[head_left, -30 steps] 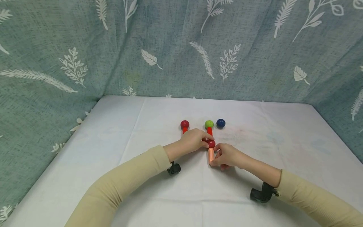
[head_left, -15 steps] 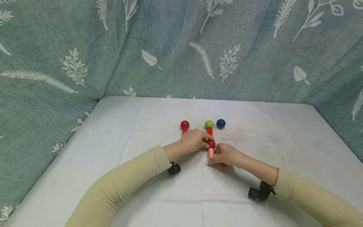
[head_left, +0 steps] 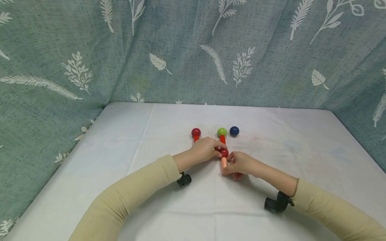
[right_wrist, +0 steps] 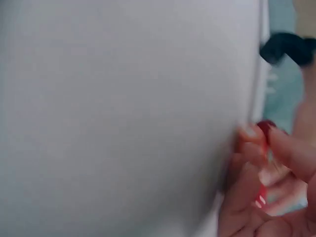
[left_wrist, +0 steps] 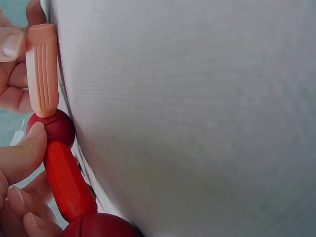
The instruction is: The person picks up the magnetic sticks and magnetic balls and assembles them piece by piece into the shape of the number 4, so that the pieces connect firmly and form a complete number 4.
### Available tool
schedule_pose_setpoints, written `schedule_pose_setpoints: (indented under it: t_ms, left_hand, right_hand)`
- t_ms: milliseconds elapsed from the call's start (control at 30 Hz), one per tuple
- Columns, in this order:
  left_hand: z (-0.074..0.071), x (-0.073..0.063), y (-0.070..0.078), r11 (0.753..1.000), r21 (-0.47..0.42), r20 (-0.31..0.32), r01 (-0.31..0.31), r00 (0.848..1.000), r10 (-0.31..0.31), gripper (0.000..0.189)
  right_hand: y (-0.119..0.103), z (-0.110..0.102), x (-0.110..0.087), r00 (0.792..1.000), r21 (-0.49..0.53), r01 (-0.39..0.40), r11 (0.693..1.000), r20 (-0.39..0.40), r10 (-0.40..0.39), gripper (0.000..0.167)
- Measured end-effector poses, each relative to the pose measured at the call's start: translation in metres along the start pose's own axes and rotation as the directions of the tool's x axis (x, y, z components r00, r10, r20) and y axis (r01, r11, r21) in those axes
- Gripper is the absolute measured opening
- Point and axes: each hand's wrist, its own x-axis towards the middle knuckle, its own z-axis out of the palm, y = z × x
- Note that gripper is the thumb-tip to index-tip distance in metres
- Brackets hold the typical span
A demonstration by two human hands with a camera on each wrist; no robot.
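My left hand (head_left: 205, 148) pinches a dark red ball (head_left: 224, 153) between thumb and fingers. A peach-coloured ribbed stick (left_wrist: 44, 74) meets that ball, end on. Its near end is held by my right hand (head_left: 243, 164), thumb on one side. In the left wrist view, a bright red ribbed stick (left_wrist: 70, 182) runs from the pinched ball to another dark red ball (left_wrist: 101, 227). Beyond my left fingers, a red stick (head_left: 222, 139) reaches to a lime green ball (head_left: 221, 132). The right wrist view is blurred, and fingers mostly hide the pieces there.
Behind my left hand, a red ball (head_left: 196, 132) adjoins a red stick (head_left: 196, 138) partly covered by the hand. A separate dark blue ball (head_left: 234, 131) lies right of the green one. White cloth (head_left: 169, 211) covers the table; a patterned green curtain (head_left: 181, 50) hangs behind.
My right thumb has shifted slightly to the left over the near end of the peach stick. My left hand and the balls stay in place.
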Motion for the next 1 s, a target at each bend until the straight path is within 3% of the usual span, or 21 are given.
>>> schedule_pose_setpoints:
  t_ms: [233,467,600,733,1000]
  left_hand:
    - [0.000,0.000,0.000,1.000,-0.003,0.012,0.005,1.000,-0.005,0.034]
    - [0.001,0.000,0.000,1.000,-0.005,0.028,0.031,0.999,-0.031,0.035]
    - [0.000,0.000,0.000,1.000,-0.007,0.029,0.028,0.999,-0.027,0.035]
    - [0.000,-0.001,0.001,1.000,-0.011,0.027,0.027,0.999,-0.027,0.035]
    - [0.000,-0.001,0.000,1.000,-0.001,0.019,0.018,1.000,-0.018,0.034]
  right_hand:
    - [-0.001,-0.042,0.010,0.996,-0.069,0.058,0.996,-0.065,-0.063,0.050]
    - [0.007,-0.072,0.036,0.982,-0.076,0.081,0.994,-0.167,-0.093,0.048]
    - [0.010,-0.077,0.051,0.959,-0.175,0.090,0.980,-0.252,-0.133,0.045]
    - [0.009,-0.078,0.064,0.940,-0.268,0.113,0.957,-0.282,-0.190,0.042]
    - [0.007,-0.075,0.078,0.956,-0.243,0.085,0.966,-0.254,-0.149,0.038]
